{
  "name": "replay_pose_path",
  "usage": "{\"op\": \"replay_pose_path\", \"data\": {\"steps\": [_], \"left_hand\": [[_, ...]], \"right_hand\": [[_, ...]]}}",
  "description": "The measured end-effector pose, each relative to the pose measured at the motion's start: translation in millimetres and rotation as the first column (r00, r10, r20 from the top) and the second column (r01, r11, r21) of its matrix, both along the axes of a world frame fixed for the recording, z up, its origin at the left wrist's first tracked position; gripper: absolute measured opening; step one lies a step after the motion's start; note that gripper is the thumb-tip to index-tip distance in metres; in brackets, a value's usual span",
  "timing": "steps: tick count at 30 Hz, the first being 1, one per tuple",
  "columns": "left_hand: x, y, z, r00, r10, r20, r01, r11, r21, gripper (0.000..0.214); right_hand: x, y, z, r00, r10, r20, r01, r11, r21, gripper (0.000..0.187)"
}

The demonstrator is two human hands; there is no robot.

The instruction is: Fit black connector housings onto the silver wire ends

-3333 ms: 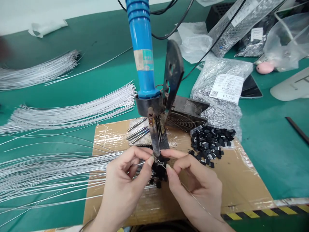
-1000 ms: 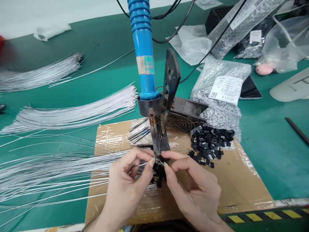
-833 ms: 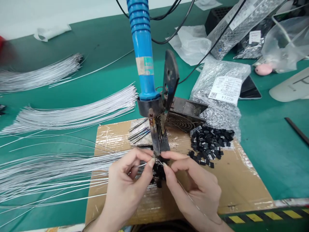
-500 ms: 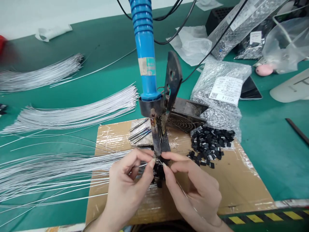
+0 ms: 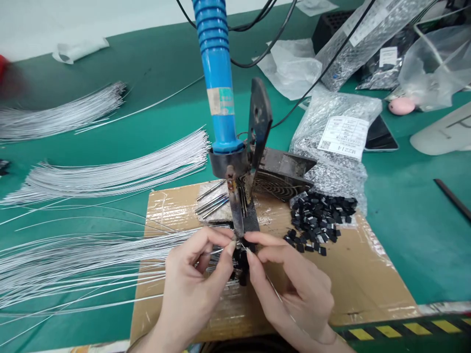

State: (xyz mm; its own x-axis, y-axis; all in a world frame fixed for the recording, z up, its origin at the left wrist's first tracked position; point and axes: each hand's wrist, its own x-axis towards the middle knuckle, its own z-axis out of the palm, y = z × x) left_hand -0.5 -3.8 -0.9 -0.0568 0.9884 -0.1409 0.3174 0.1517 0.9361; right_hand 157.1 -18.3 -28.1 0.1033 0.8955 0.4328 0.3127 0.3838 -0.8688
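A blue-handled soldering iron [image 5: 220,93] stands tip-down in a dark metal stand [image 5: 259,147] over a taped cardboard sheet [image 5: 353,279]. My left hand [image 5: 195,289] pinches a thin silver wire right under the iron's tip. My right hand [image 5: 294,289] pinches another fine wire that runs back toward my wrist, its end meeting the same spot. Both pinches almost touch at the tip, above a few small black parts [image 5: 241,262].
Bundles of silver wires [image 5: 91,264] fan across the green mat on the left, with more wire bundles [image 5: 110,171] behind. A pile of black parts [image 5: 320,218] lies right of the stand, by a labelled bubble-wrap bag [image 5: 338,142]. Plastic bags and black cables crowd the back right.
Both hands have stayed pinched at the iron's tip; the right fingers crept slightly left and closer to the left hand. The view shifted a little.
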Motion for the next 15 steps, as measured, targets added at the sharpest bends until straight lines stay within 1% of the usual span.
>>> {"op": "replay_pose_path", "data": {"steps": [10, 15], "left_hand": [[1.2, -2.0, 3.0, 1.0, -0.019, -0.019, 0.019, 1.0, 0.007, 0.014], [0.9, -3.0, 2.9, 1.0, -0.007, -0.021, 0.008, 1.0, 0.009, 0.014]], "right_hand": [[-1.3, -0.8, -1.6, 1.0, -0.008, 0.017, 0.008, 1.0, 0.013, 0.025], [-3.2, -0.5, -0.8, 1.0, -0.012, 0.028, 0.011, 1.0, 0.023, 0.026]]}}
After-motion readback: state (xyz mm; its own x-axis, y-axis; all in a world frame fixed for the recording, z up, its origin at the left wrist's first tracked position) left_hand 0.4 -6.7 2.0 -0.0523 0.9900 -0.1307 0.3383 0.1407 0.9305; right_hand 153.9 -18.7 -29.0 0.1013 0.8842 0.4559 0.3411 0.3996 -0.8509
